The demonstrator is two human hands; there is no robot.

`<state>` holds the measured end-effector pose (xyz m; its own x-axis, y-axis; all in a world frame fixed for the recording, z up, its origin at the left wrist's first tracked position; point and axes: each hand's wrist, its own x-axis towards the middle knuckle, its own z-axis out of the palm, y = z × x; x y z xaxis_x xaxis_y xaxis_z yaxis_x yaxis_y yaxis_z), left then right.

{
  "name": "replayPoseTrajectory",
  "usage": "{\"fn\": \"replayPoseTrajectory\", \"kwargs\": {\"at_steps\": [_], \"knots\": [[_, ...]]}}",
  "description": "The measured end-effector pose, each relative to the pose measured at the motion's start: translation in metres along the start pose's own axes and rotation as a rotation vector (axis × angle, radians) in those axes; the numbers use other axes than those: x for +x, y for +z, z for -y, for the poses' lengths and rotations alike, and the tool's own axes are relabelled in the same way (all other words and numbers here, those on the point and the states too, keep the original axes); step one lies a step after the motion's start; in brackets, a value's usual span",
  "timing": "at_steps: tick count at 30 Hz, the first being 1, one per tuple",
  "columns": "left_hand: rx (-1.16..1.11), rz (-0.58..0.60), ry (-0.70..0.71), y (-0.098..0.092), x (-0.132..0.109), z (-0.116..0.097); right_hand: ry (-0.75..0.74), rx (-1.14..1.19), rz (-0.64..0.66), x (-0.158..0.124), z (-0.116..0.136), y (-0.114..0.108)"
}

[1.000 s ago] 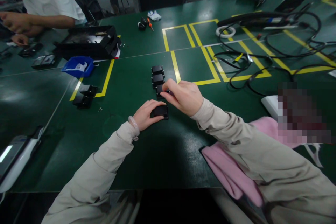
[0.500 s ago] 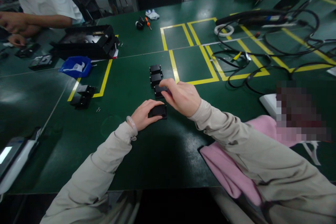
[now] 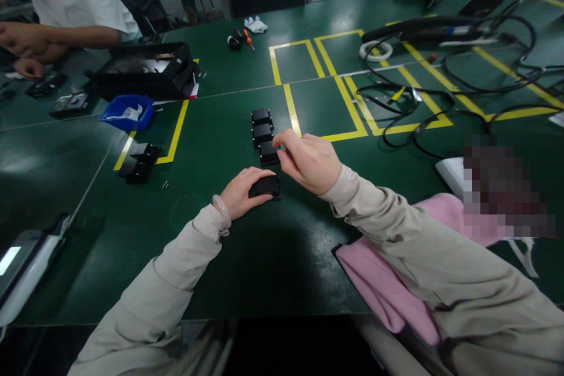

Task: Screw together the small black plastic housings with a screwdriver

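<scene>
My left hand (image 3: 244, 192) grips a small black box-shaped part (image 3: 267, 187) by its two long sides, thumb nearest me, against the green table. My right hand (image 3: 308, 160) is closed in a pinch just above that part's far right corner. A thin dark tip seems to point down from its fingers, but what they hold is mostly hidden. Beyond my left hand, similar black parts stand in a short column: a near one (image 3: 268, 153), partly behind my right fingertips, a middle one (image 3: 262, 132) and a far one (image 3: 261, 116).
More black parts (image 3: 138, 163) lie at left beside tiny screws (image 3: 165, 184). Behind them are a blue tray (image 3: 127, 113) and a black case (image 3: 145, 70), near another person's arm (image 3: 66, 34). Black cables (image 3: 414, 94) sprawl at right; pink cloth (image 3: 388, 288) lies under my right forearm.
My right hand has shifted slightly right, its pinched fingers now over the held part's far right corner. The left hand and its part have stayed in place.
</scene>
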<state>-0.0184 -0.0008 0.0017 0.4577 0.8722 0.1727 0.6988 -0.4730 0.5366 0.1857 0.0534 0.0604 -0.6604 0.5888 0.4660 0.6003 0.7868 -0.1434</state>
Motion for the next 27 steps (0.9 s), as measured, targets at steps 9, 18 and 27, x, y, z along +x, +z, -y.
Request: {"fn": "replayPoseTrajectory", "kwargs": {"at_steps": [9, 18, 27], "knots": [[0.011, 0.004, -0.003, 0.0001, -0.0004, 0.0009, -0.005, 0.028, -0.017, -0.0013, 0.0002, 0.0006], [0.035, -0.026, -0.013, -0.0025, -0.0029, -0.0043, 0.068, 0.069, -0.007, -0.0026, -0.0035, -0.0011], [0.047, -0.020, -0.022, -0.0089, -0.0088, -0.0065, 0.123, 0.119, 0.010, -0.0038, -0.0054, -0.0002]]}}
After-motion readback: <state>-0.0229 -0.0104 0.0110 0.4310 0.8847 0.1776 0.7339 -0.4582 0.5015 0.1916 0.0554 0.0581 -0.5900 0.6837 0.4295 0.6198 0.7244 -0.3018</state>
